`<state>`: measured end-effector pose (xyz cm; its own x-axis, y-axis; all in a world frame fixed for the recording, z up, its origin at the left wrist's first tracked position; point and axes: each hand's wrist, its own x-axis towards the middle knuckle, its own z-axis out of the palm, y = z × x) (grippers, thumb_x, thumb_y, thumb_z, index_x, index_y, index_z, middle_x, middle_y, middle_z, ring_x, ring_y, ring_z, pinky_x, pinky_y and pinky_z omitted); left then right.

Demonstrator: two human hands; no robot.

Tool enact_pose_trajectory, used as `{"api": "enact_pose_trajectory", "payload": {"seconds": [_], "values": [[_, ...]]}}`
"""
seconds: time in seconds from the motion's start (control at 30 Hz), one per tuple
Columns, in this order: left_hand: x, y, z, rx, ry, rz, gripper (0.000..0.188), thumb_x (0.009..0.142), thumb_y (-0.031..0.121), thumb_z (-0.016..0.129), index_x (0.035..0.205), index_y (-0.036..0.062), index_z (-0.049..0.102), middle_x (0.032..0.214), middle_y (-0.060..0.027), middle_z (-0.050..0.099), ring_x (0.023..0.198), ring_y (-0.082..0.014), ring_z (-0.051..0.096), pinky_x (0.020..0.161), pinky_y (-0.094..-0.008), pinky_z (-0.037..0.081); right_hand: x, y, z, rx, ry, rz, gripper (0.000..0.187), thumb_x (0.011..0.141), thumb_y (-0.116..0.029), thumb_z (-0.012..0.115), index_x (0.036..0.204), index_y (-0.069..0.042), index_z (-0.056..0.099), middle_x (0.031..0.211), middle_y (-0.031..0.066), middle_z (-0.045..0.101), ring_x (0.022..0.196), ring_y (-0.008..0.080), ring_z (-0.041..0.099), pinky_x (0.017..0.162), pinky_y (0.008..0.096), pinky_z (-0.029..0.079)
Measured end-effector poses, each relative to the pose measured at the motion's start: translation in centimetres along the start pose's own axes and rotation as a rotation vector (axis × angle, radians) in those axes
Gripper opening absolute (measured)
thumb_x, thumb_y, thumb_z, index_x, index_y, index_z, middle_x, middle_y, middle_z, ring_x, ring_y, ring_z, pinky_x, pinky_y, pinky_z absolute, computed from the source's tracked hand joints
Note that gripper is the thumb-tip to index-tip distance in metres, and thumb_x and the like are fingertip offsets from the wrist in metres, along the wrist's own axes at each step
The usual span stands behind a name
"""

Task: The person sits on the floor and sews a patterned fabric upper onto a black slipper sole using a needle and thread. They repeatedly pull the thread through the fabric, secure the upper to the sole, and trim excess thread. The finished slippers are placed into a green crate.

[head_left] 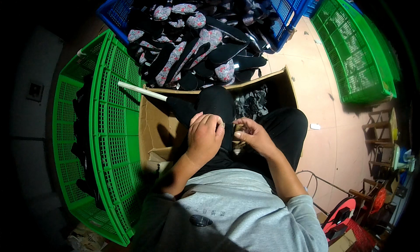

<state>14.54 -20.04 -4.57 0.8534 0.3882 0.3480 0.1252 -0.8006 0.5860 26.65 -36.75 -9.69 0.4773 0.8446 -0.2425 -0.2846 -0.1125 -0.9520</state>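
My left hand [203,136] is closed over black cloth in front of my lap, with its fingers curled and the thumb along the side. From that cloth [181,108] a white rod [142,90] sticks out to the upper left; how far it runs inside is hidden. Close by on the right, my right hand [259,138] has its fingers bent together with the thumb. What it may pinch is too dark to make out against my black trousers [284,131]. Beyond my knees lies a heap of black slippers with grey-and-red floral soles [210,37].
An open cardboard box [151,125] stands around my legs, with dark scraps [251,102] inside. Blue crates [284,15] flank the heap. A green crate [116,133] with black pieces stands left; green crates [350,50] stand far right. Wooden stools [378,138] are at the right.
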Motion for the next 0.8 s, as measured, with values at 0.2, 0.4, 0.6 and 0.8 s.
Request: {"api": "enact_pose_trajectory", "payload": {"seconds": [0.2,0.4,0.6,0.8], "values": [[-0.1,1.0,-0.9,0.001,-0.022,-0.040,0.009,0.081,0.010,0.065,0.085,0.0065,0.057,0.081,-0.0087,0.062,0.083,-0.0323,0.061,0.094,-0.0449,0.045,-0.3,2.7,2.6,0.036,-0.119,-0.018,0.029,0.087,-0.012,0.076,0.110,-0.005,0.060,0.081,-0.0063,0.050,0.072,0.0022,0.045,0.063,0.0194,0.040],[3.0,2.2,-2.3,-0.014,-0.004,0.125,0.009,0.079,0.006,0.068,0.084,0.0053,0.060,0.079,-0.0089,0.063,0.081,-0.0330,0.062,0.089,-0.0455,0.047,-1.6,1.1,4.4,-0.317,-0.301,-0.253,0.023,0.081,-0.013,0.077,0.095,-0.004,0.060,0.075,0.0084,0.060,0.067,0.0141,0.056,0.062,0.0291,0.046],[9.1,2.7,2.0,0.029,-0.011,0.345,0.004,0.078,0.008,0.066,0.080,0.0058,0.063,0.083,-0.0102,0.066,0.082,-0.0319,0.062,0.081,-0.0432,0.047,-1.6,1.6,5.3,-0.473,-0.357,-0.342,0.023,0.078,-0.014,0.075,0.094,-0.006,0.062,0.076,0.0102,0.060,0.069,0.0263,0.060,0.063,0.0358,0.047],[12.5,0.1,6.7,0.181,-0.147,0.420,0.006,0.078,0.008,0.064,0.083,0.0083,0.069,0.082,-0.0068,0.067,0.084,-0.0288,0.064,0.079,-0.0427,0.047,-2.3,1.5,4.9,-0.450,-0.294,-0.326,0.020,0.078,-0.012,0.074,0.091,-0.006,0.060,0.076,0.0098,0.060,0.070,0.0266,0.061,0.063,0.0354,0.047]]}}
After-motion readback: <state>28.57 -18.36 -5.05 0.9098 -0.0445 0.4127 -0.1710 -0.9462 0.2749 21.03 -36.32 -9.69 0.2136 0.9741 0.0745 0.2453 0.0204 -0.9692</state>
